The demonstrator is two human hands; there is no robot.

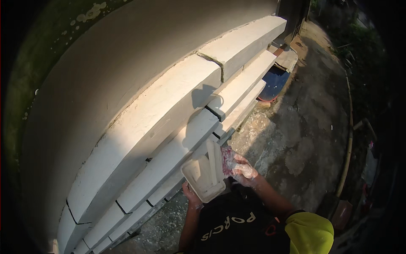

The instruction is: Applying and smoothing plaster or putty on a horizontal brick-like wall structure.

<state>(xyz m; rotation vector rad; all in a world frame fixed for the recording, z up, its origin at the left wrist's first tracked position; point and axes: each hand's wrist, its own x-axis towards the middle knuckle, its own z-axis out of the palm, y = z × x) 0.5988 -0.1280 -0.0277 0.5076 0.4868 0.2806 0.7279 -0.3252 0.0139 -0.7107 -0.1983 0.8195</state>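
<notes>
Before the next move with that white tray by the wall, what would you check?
1. Left hand supports the white tray from below: ok.
2. Right hand beside the tray's right edge, smeared white: ok.
3. Tray level: not ok, it tilts.
4. What lies in the tray: cannot tell.
5. Stepped white moulding within arm's reach, judging by the view: ok.
6. Moulding unbroken: not ok, cracks at the joints.

We see a rough concrete ground (308,122), cracked and stained, running along the foot of a stepped white moulding (169,122) on the wall. Pale plaster spatter (253,127) lies on the ground just beside the lowest step. Farther along, a dark blue basin (274,82) sits on the ground against the wall, with a flat board (287,59) beyond it.
</notes>
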